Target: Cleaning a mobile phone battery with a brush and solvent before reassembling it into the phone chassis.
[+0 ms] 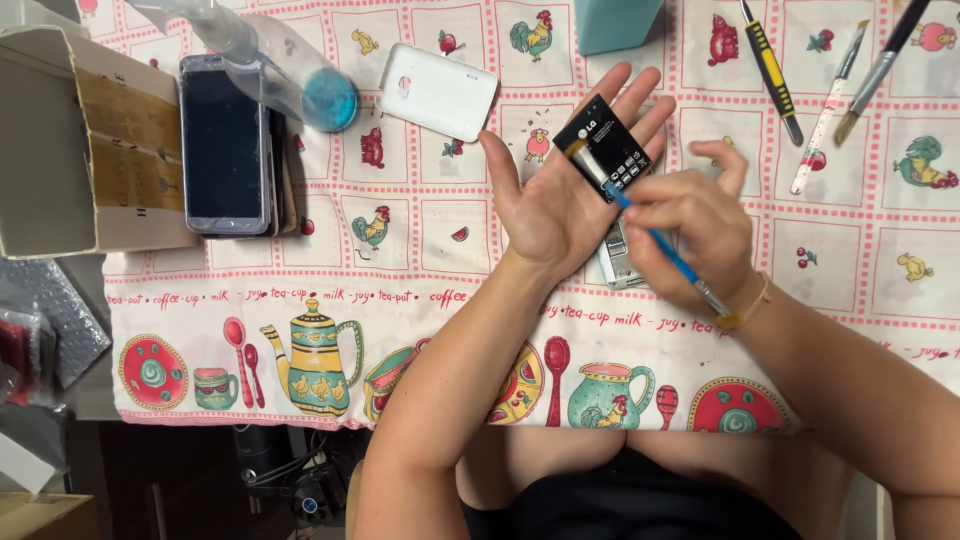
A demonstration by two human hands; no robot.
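Battery (603,148) on your left grip (560,190); brush (640,225) in your right grip (690,235); phone body (618,262) beneath both, on tabletop (420,240); back cover (436,91) left of them.

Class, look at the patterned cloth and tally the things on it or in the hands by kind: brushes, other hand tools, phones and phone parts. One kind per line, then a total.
Brushes: 3, one blue in the right hand, two lying top right
Other hand tools: 1, the yellow-and-black tool
Phones: 2, dark and silver
Phone parts: 2, white back cover, black battery on the left hand
Total: 8
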